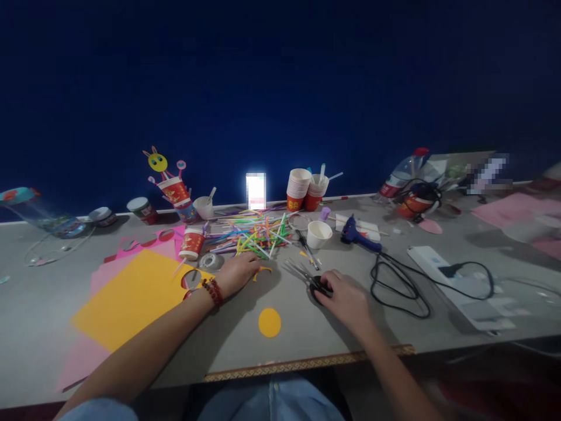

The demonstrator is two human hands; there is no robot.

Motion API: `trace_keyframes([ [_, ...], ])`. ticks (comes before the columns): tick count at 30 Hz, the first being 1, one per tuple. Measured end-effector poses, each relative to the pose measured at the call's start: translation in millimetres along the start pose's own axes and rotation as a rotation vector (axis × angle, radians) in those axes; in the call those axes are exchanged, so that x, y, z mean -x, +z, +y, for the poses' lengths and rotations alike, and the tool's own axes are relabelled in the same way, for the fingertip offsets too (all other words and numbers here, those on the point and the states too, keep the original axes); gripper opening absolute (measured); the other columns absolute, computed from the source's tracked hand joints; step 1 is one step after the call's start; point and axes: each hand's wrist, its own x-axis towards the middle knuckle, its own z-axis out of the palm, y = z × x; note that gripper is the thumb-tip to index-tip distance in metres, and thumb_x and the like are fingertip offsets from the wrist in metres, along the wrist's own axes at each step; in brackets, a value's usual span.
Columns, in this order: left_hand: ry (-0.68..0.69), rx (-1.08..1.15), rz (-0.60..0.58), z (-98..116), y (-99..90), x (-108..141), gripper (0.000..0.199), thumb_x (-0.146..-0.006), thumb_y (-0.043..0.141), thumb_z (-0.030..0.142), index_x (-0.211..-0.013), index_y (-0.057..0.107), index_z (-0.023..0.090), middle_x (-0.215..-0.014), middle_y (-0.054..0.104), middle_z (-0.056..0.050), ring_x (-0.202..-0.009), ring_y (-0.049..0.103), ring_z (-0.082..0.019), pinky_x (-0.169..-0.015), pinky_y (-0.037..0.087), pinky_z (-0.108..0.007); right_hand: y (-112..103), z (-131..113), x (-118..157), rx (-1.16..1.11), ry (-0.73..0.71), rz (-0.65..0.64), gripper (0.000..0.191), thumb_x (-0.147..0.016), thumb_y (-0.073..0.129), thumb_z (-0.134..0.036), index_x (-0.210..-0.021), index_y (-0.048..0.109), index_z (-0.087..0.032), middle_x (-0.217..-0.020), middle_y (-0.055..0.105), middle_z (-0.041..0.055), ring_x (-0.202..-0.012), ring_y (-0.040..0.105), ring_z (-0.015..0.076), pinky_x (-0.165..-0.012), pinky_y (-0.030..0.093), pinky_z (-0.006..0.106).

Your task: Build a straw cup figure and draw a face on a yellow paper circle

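Observation:
My left hand [239, 273], with a red bead bracelet [213, 291] at the wrist, reaches to the near edge of a pile of colourful sticks [256, 231]. Its fingers are drawn together at a curved yellow paper scrap [265, 270]; their tips are partly hidden. My right hand [344, 295] is closed on the black handles of a pair of scissors [303, 270], whose blades point away and left, slightly apart. Between my hands, closer to me, a yellow paper circle [269, 323] lies flat on the table.
Yellow sheets [131, 295] over pink paper lie left, beside a tape roll [209, 261] and decorated cups [177, 193]. A white cup [319, 234], stacked paper cups [298, 188] and a phone [256, 192] stand behind. Right are a blue glue gun [357, 235], its cord and a power strip [442, 283].

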Motion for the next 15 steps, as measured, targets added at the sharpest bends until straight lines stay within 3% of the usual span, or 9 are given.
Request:
trace_keyframes([
  [4, 0.072, -0.054, -0.096, -5.7, -7.6, -9.8, 0.023, -0.098, 0.051, 0.020, -0.083, 0.069, 0.020, -0.092, 0.065, -0.006, -0.081, 0.061, -0.018, -0.069, 0.046, -0.027, -0.8, -1.2, 0.3, 0.004, -0.003, 0.013, 0.011, -0.085, 0.062, -0.032, -0.085, 0.055, -0.023, -0.089, 0.066, 0.0010, -0.071, 0.062, 0.0183, -0.056, 0.032, 0.028],
  [8, 0.120, -0.081, -0.142, -6.6, -11.4, -9.0, 0.025, -0.097, 0.056, 0.035, -0.085, 0.070, 0.019, -0.096, 0.066, -0.007, -0.087, 0.063, -0.020, -0.075, 0.049, -0.029, 1.8, -0.6, 0.5, -0.014, 0.008, 0.023, 0.011, -0.084, 0.062, -0.031, -0.085, 0.055, -0.023, -0.089, 0.066, 0.0008, -0.070, 0.062, 0.0175, -0.055, 0.032, 0.027],
  [12, 0.131, -0.104, -0.140, -1.1, -11.8, 8.6, 0.031, -0.101, 0.047, 0.038, -0.108, 0.069, 0.018, -0.121, 0.064, -0.011, -0.109, 0.059, -0.026, -0.094, 0.048, -0.037, 4.5, 1.1, 0.9, -0.034, -0.014, 0.056, 0.010, -0.082, 0.063, -0.031, -0.083, 0.055, -0.023, -0.087, 0.066, 0.0008, -0.070, 0.061, 0.0173, -0.056, 0.033, 0.027],
  [15, 0.108, -0.125, -0.131, 3.2, -7.1, 27.9, 0.046, -0.097, 0.052, 0.045, -0.135, 0.056, 0.018, -0.142, 0.055, -0.012, -0.120, 0.053, -0.032, -0.100, 0.044, -0.048, 4.3, 1.1, 1.3, -0.062, 0.013, 0.051, 0.013, -0.081, 0.064, -0.030, -0.085, 0.055, -0.023, -0.087, 0.067, 0.0007, -0.069, 0.062, 0.0174, -0.056, 0.032, 0.026],
])
